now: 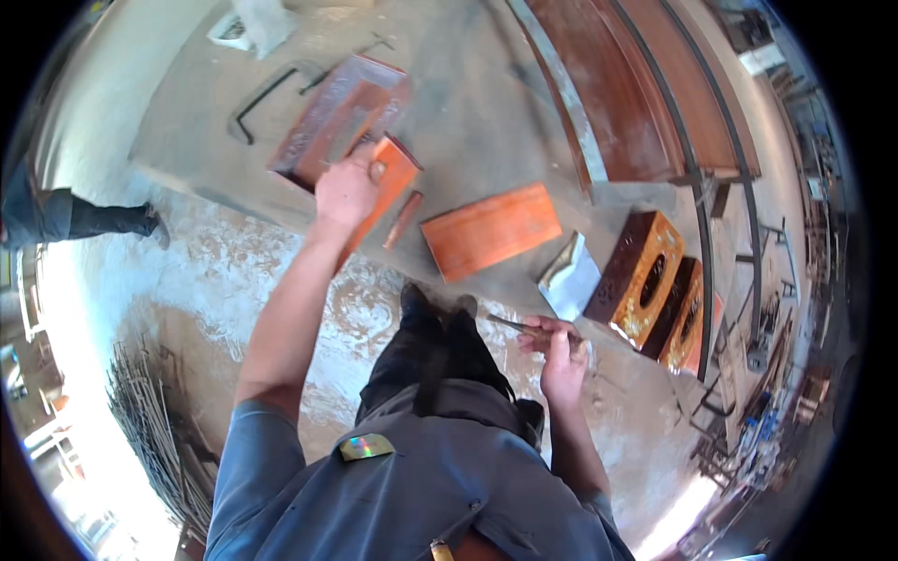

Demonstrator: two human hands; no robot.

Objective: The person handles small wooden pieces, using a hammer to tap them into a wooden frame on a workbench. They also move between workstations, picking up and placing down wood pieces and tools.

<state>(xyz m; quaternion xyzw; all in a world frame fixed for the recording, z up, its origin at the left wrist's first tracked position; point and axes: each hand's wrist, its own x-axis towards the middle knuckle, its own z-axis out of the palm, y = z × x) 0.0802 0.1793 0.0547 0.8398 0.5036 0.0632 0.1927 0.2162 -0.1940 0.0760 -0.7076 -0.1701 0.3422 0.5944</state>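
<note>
My left hand (pixel 348 192) grips a reddish-orange wooden board (pixel 396 170), tilted up beside an open reddish-brown wooden box (pixel 323 122) on the worktable. In my right hand (pixel 561 363), held near the table's front edge, is a slim chisel-like tool (pixel 510 324) with a wooden handle; its thin dark end points up and left. Between my hands lies a second orange wooden board (pixel 491 234), flat on the table. A short wooden stick (pixel 402 220) rests just left of that board. My left palm hides part of the held board.
A metal clamp (pixel 271 98) and a white bag (pixel 257 28) lie far left on the table. Right of me stand a folded silvery sheet (pixel 571 279) and decorated boxes with oval openings (pixel 645 271). Large wooden panels (pixel 617 84) fill the far right. Another person's leg (pixel 103 215) shows at left.
</note>
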